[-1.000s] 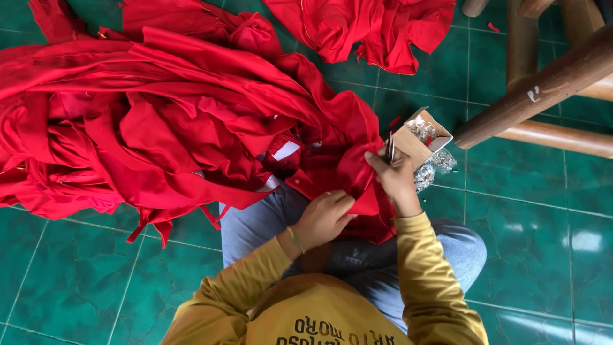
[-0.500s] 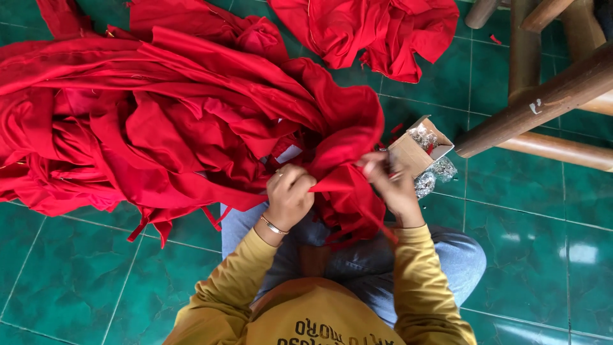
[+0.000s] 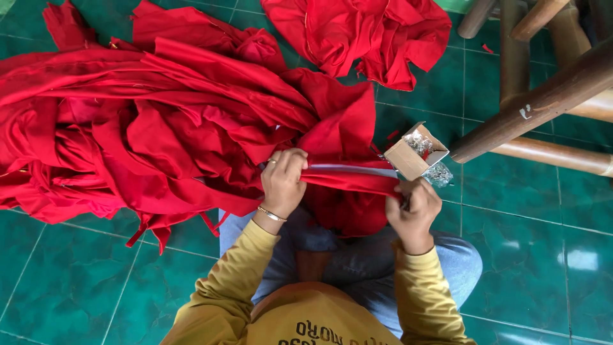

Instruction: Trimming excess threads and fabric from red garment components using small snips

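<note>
- Head view: the person is sitting on the green tiled floor [image 3: 83,281], and a folded edge of red fabric [image 3: 348,179] is being stretched taut between both hands above the lap.
- The left hand [image 3: 284,182] is clamping the fabric edge at its left end, fingers curled over the fold.
- The right hand [image 3: 414,207] is closing on the right end of the same edge; whether it is also holding a small tool cannot be told.
- A small cardboard box [image 3: 415,155] of shiny metal pieces is lying open just beyond the right hand, near the wooden chair legs [image 3: 543,102].
- Progress, as a judgement: one piece is being handled; a large red fabric pile [image 3: 128,128] is lying to the left and a smaller red heap [image 3: 364,32] is lying ahead, so much seems left.
</note>
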